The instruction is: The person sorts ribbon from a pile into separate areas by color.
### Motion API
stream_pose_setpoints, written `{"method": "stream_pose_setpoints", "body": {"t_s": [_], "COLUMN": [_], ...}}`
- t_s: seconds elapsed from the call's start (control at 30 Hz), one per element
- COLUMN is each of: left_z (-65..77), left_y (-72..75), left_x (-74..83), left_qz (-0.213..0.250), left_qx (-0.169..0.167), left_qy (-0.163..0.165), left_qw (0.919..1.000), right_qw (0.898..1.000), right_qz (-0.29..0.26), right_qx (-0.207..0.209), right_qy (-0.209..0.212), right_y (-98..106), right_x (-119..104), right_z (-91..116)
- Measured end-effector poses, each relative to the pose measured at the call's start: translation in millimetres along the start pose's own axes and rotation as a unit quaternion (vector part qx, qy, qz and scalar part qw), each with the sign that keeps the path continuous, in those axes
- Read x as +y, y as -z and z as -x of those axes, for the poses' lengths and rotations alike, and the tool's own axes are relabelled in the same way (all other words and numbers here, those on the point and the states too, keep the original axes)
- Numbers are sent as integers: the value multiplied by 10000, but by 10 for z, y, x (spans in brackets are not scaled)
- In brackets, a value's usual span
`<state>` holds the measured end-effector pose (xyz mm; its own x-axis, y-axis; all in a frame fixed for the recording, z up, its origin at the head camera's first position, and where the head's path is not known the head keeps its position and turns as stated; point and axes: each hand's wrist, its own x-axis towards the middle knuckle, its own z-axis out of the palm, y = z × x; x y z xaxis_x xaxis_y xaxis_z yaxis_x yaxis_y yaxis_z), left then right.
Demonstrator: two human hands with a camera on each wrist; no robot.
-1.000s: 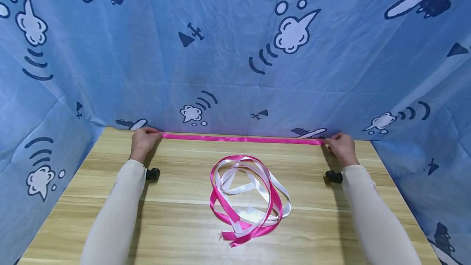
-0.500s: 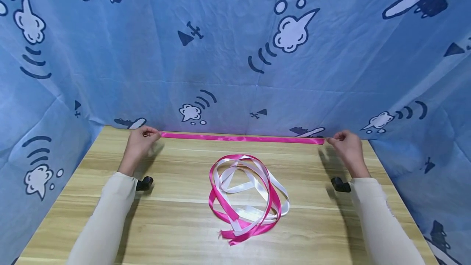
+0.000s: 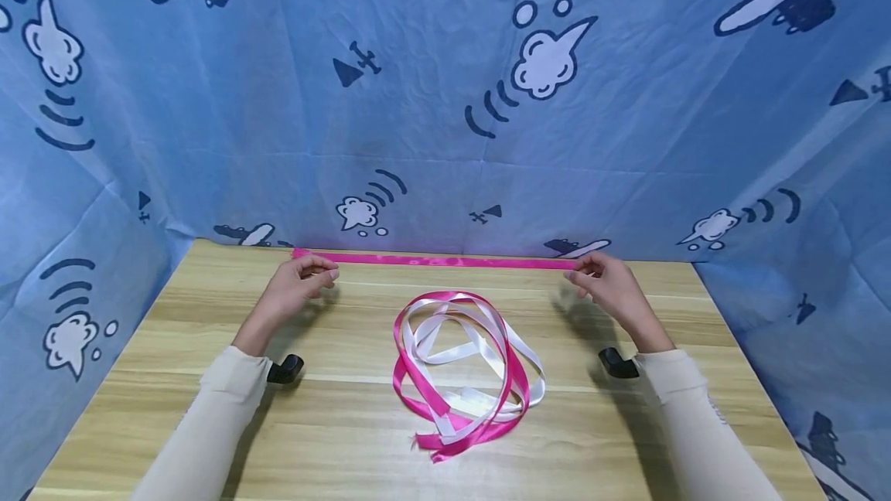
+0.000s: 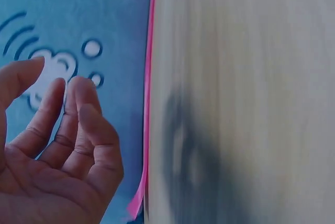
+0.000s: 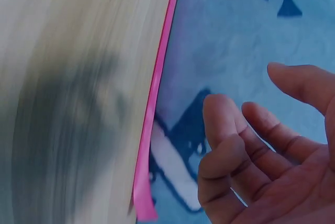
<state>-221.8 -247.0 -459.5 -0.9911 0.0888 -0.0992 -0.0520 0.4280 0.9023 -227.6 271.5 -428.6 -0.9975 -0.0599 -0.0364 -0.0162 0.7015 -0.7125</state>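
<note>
A pink ribbon (image 3: 445,260) lies stretched straight along the far edge of the wooden table. My left hand (image 3: 301,284) hovers over the table beside its left end, fingers loosely bent and holding nothing. In the left wrist view the thumb and fingers of that hand (image 4: 68,140) stand apart, away from the ribbon (image 4: 148,77). On the other side my right hand (image 3: 607,284) is raised near the ribbon's right end, overlapping it in the head view. The right wrist view shows its fingers (image 5: 220,119) relaxed, with a gap to the ribbon (image 5: 152,103).
A loose coil of pink ribbon (image 3: 513,377) and white ribbon (image 3: 536,366) lies mid-table, with a small white label (image 3: 470,402) inside it. Behind the wooden table (image 3: 348,439) hangs a blue patterned cloth (image 3: 431,99), which also covers both sides.
Both hands have let go of the ribbon's ends and moved inward, toward each other and slightly nearer me. The stretched ribbon and the coil stay in place.
</note>
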Motion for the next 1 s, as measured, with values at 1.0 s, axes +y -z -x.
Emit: {"method": "stream_pose_setpoints", "body": {"t_s": [1.0], "left_z": [-374], "left_y": [-1015], "left_x": [454], "left_qz": [-237], "left_qx": [-1352], "left_qy": [-284], "left_qw": [9901], "right_qw": [9903], "right_qz": [-62], "right_qx": [-1316], "right_qy": [445], "right_y": [-943], "right_x": [-462], "right_z": [-280]}}
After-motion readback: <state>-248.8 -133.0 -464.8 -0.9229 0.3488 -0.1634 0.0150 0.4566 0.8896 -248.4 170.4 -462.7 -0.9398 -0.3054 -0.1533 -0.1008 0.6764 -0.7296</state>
